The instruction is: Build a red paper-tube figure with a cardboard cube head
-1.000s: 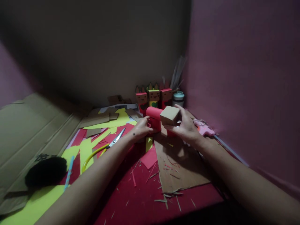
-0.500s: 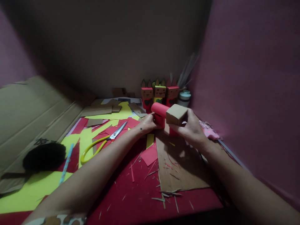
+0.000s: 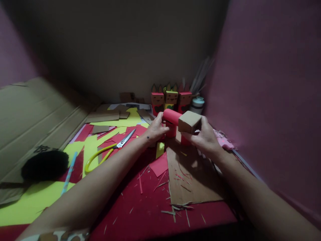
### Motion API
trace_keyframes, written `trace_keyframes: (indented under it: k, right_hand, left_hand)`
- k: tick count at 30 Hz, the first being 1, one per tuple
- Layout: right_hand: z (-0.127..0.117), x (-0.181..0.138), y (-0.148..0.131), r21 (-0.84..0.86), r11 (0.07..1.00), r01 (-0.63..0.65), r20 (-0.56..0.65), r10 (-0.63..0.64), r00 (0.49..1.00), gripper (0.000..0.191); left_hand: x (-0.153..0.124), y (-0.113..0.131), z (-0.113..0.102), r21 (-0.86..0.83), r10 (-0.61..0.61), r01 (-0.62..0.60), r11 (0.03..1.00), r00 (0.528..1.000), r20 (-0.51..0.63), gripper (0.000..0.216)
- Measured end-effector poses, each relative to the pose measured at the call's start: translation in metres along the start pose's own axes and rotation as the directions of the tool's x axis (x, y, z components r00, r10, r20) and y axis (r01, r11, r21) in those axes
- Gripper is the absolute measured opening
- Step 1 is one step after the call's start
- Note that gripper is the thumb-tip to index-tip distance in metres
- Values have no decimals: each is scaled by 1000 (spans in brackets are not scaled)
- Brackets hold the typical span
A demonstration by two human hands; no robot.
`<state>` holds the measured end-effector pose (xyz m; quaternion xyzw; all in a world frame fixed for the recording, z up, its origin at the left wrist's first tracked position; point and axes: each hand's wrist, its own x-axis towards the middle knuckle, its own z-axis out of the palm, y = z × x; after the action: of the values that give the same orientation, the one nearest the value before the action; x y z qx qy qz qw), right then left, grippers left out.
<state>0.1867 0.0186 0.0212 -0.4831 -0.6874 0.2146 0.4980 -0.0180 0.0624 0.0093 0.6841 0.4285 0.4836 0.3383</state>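
Left hand [image 3: 156,129] round roll [image 3: 172,116], right hand [image 3: 205,139] round box [image 3: 190,121]

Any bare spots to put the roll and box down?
Left hand grips the roll, right hand the box. Best: the cardboard sheet below the right hand, only slivers on it. Also the red paper between the forearms, and the yellow sheet by the black lump. Crowded: scraps around the scissors; back corner with figures and bottle.

There's the red paper roll [image 3: 171,116], lying sideways and raised in the air, its curved top catching the light. Touching its right end is a small brown cardboard box [image 3: 189,122], closed, slightly tilted, one corner turned this way.
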Motion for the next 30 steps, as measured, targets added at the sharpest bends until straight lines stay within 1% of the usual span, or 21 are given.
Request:
trace_keyframes:
  k: [3, 11, 19, 25, 30]
  right_hand:
    - [1, 0, 1, 7, 1000, -11, -2, 11, 1000, 59]
    - [-1, 0, -1, 22, 999, -27, -9, 27, 1000, 58]
    - [-2, 1, -5, 37, 998, -44, 8, 44, 999, 60]
    - [-2, 2, -4, 61, 998, -32, 20, 31, 999, 61]
    - [-2, 3, -1, 58, 997, -49, 0, 49, 999, 63]
  left_hand:
    - [0, -2, 2, 2, -4, 4, 1000, 1000, -1, 38]
    - [-2, -1, 0, 40, 7, -6, 999, 1000, -10, 35]
    - [-1, -7, 0, 88, 0, 5, 996, 999, -52, 37]
    - [0, -12, 0, 94, 3, 4, 996, 998, -69, 38]
    - [-1, -11, -1, 89, 0, 4, 996, 999, -47, 39]
